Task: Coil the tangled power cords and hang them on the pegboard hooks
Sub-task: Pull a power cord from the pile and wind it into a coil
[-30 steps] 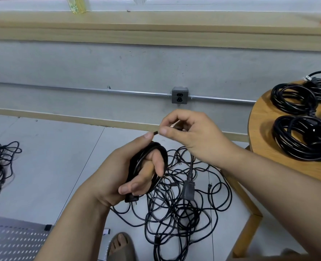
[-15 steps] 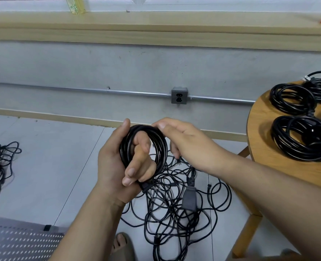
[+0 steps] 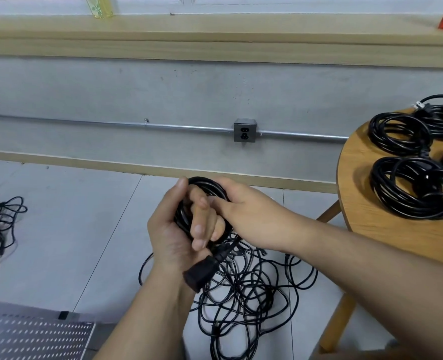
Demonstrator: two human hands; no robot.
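Holding was recorded on both sides: the coil [image 3: 207, 184] of black power cord was gripped by the left hand [image 3: 173, 229], fingers curled through the loops and thumb raised against the outer turns, and was clasped on its far side by the right hand [image 3: 251, 216], thumb laid across the front, the other fingers mostly hidden behind the cord. The bundle was carried by nothing but the hands, in the air above the tangled cords [image 3: 241, 294] spread on the floor [image 3: 72, 229]. A moulded connector [image 3: 199, 275] was seen hanging free on a short tail below the left palm. Finished coils [image 3: 410, 188] were noted near the left edge of the round table [image 3: 358, 224]; a corner of the pegboard [image 3: 33, 339] was noted low on the left. The cord was judged light, limp yet springy, with a smooth jacket likely to slip; the turns would probably fan out if the grip were eased. The connector, the only stiff and weighty part, was expected to swing. Hold was judged best taken across all turns at one spot, never by the connector, with the open centre kept clear for a hook.
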